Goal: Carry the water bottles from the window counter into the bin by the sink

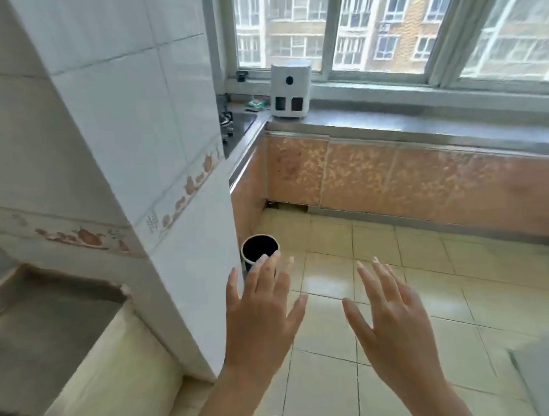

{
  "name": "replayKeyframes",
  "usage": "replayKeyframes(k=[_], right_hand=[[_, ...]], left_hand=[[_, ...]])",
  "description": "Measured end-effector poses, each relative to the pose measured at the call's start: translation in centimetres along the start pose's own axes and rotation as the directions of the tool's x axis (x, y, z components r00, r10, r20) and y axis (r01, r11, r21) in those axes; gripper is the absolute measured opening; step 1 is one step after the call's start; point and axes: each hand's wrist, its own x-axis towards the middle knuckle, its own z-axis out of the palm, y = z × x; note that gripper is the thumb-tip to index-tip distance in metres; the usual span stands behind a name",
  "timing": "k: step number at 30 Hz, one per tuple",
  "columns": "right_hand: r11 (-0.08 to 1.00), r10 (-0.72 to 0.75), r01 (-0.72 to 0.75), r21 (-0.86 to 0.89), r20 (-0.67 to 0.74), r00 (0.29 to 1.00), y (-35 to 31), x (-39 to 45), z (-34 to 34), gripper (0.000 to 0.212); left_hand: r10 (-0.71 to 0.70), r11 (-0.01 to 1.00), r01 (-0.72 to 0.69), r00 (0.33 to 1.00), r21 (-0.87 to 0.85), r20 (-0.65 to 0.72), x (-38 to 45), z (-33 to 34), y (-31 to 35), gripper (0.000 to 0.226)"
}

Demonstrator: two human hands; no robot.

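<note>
Left hand point(259, 310): forearm rises from the bottom edge, back of hand to the camera, fingers straight and spread, holding nothing. Its fingertips overlap the rim of the bin point(260, 247) in the view; contact cannot be told.

Right hand point(391, 313): same pose, forearm from the lower right, fingers splayed and pointing up, empty, over the floor tiles point(413, 264).

Bin: small, round, dark inside, pale rim; stands on the floor against the corner of the tiled wall point(128, 120). Contents not discernible.

Window counter point(421, 127): grey top under the window, carrying a white appliance point(290, 89) at its left end. Bottles: none identifiable on the visible stretch.

Sink point(43, 318): lower left, partly visible.
</note>
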Motion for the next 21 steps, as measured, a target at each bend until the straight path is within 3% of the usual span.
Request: replayKeyframes(k=[9,21], right_hand=[[0.949,0.302,-0.307,-0.077,-0.064,0.951,9.9,6.5,0.4,0.062],[0.785,0.604,-0.617,-0.059,-0.149,0.783,21.2,18.5,0.0,0.073]], left_hand=[[0.272,0.955,-0.27,0.962,-0.122,-0.003,12.4,8.4,7.4,0.057],[0.577,0.793,-0.558,0.817,-0.245,0.008,30.8,20.9,16.6,0.056]])
